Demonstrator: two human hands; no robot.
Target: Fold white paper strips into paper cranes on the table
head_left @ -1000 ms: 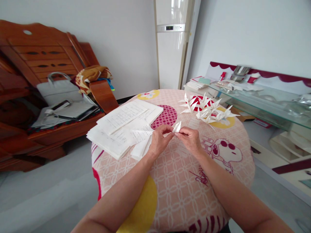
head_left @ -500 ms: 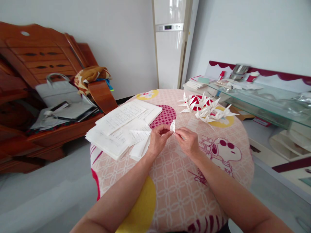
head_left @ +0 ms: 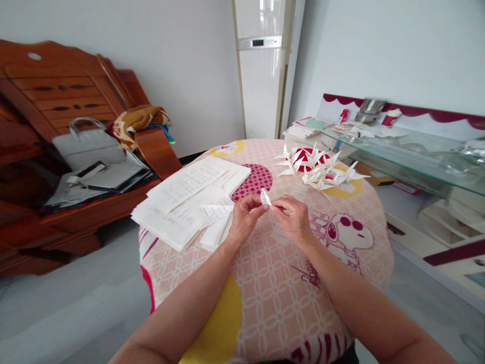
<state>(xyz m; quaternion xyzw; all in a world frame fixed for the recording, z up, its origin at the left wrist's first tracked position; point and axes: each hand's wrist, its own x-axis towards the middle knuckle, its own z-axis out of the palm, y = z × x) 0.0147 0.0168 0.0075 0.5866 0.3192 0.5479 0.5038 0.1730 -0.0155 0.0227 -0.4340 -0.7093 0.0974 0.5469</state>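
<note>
Over the middle of the table, a small piece of folded white paper (head_left: 265, 196) is pinched between my two hands, its narrow tip pointing up. My left hand (head_left: 246, 215) grips it from the left with thumb and fingers. From the right, my right hand (head_left: 293, 217) holds its lower edge between thumb and forefinger. Left of my left hand lies a spread stack of written paper sheets (head_left: 185, 187), with a smaller white strip of paper (head_left: 215, 235) at its near corner. Several folded white paper cranes (head_left: 322, 169) sit grouped beyond my right hand.
A patterned cloth covers the round table (head_left: 273, 293). To the right stands a glass shelf (head_left: 409, 156) with cups and papers. On the left is a wooden bench (head_left: 60, 91) holding a grey bag (head_left: 85, 144). A tall white cabinet-like unit (head_left: 261, 86) rises behind.
The folded paper's tip has tilted slightly to the left between my fingers. Both hands keep their pinch, and the whole view has shifted a little.
</note>
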